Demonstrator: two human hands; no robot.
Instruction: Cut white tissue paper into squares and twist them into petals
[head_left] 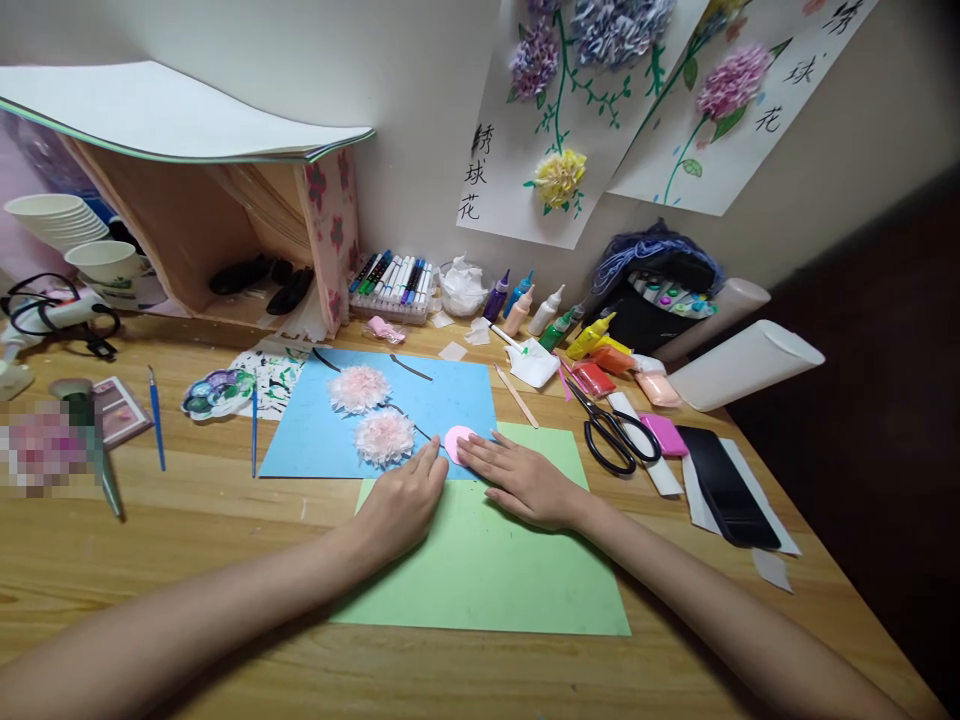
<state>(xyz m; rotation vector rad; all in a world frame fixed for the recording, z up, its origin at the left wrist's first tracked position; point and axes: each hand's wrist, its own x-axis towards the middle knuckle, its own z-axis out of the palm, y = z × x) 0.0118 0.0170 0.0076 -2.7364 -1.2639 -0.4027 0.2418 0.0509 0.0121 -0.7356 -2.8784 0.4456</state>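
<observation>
A blue sheet of paper (pixel 292 450) lies on the desk, with two fluffy pale pink flowers (pixel 360 389) and dark painted stem lines on it. Near its lower right edge sits a flat pink disc (pixel 454 441). My right hand (pixel 529 484) lies flat, fingers stretched over the right side of this disc. Close by on the left, my left hand (pixel 405 500) rests with curled fingers, its fingertips against the blue paper beside the disc; nothing shows in it. A green sheet (pixel 495 570) lies partly under the blue one and beneath both hands.
Black-handled scissors (pixel 616 435), a wooden stick (pixel 516 396) and a phone (pixel 727 487) lie to the right. Paint bottles (pixel 556 330) and a box of markers (pixel 391 285) stand behind. Paintbrushes (pixel 156 418) and a paint-smeared palette (pixel 217 393) are at left.
</observation>
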